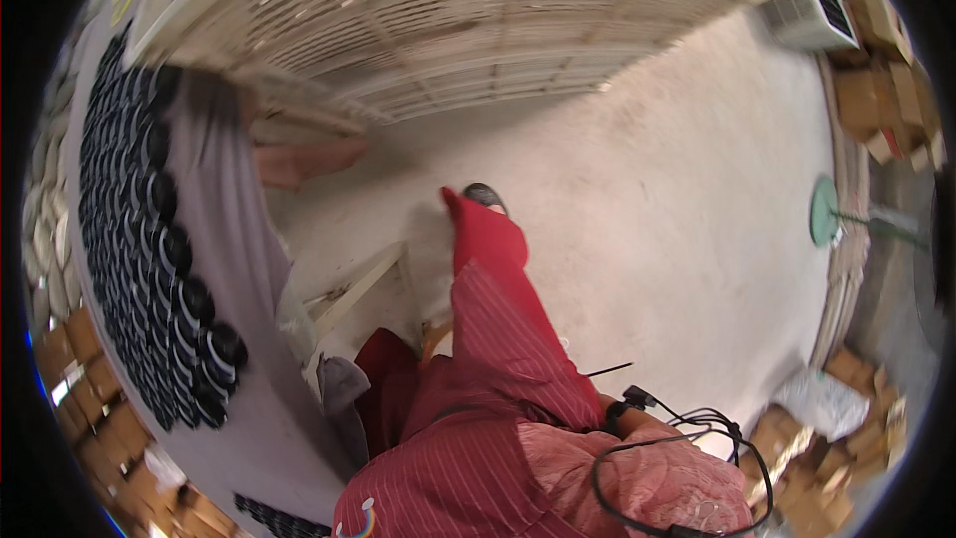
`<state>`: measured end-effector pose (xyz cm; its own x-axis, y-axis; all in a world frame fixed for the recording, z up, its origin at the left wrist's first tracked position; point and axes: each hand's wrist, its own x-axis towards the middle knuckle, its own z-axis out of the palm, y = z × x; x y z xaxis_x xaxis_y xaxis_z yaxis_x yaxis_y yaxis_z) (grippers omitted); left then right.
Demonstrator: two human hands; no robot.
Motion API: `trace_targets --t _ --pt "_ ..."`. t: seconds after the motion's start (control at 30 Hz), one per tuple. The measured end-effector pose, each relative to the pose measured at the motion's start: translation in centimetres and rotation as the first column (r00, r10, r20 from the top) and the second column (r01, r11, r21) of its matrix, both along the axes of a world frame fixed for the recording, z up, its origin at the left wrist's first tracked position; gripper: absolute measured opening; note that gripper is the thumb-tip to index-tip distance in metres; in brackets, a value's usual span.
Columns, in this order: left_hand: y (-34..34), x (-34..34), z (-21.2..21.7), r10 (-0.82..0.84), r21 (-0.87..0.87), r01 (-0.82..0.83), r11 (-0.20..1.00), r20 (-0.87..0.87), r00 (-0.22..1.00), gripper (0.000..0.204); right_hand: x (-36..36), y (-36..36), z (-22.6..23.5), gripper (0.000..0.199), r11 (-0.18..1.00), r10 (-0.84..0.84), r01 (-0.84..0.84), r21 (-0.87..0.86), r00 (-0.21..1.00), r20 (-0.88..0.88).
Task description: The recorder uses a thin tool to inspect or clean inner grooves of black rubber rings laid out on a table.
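Observation:
At the lower right, my right forearm (pixel 637 424) shows only near the wrist, with a black device (pixel 637 398) and a black cable (pixel 737 430) by it. The fingers of my right hand are hidden behind my red striped clothing. A thin dark rod (pixel 610 370) sticks out just beyond that wrist; whether the hand holds it cannot be made out. My left hand is out of sight. Along my left side runs a table under a grey cloth (pixel 224 194). Rows of black round parts (pixel 134 229) stand packed together on it.
A pale slatted rack (pixel 448 20) crosses the far side. Beside the table stands a light-coloured frame (pixel 358 289) with a grey cloth (pixel 343 384) near it. Cardboard boxes (pixel 876 110), a green round base (pixel 824 211) and a plastic bag (pixel 822 402) line the right.

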<state>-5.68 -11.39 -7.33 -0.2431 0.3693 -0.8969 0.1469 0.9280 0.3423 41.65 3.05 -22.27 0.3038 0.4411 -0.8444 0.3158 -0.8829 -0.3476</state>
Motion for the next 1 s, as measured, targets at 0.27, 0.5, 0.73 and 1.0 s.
trace_targets --t 0.27,0.5,0.73,1.0 --pt "22.6 -4.4 6.4 -0.418 0.121 0.402 0.908 0.174 0.892 0.042 -4.0 -2.2 9.3 0.043 0.91 -0.416 0.415 0.029 0.907 0.063" --pt "44.1 3.2 15.0 -0.747 0.248 0.717 0.651 0.375 0.548 0.042 -10.3 -7.9 14.3 0.046 0.642 -0.742 0.758 -0.115 0.652 0.153" --pt "58.5 19.1 18.4 -0.912 0.37 0.909 0.195 0.409 0.029 0.04 -21.6 -6.8 14.8 0.052 0.251 -0.941 0.954 -0.165 0.281 0.191" --pt "59.9 35.2 10.5 -0.734 0.572 0.655 -0.493 0.131 -0.667 0.034 -25.5 -5.0 10.6 0.044 -0.055 -0.855 0.958 0.283 -0.191 0.483"
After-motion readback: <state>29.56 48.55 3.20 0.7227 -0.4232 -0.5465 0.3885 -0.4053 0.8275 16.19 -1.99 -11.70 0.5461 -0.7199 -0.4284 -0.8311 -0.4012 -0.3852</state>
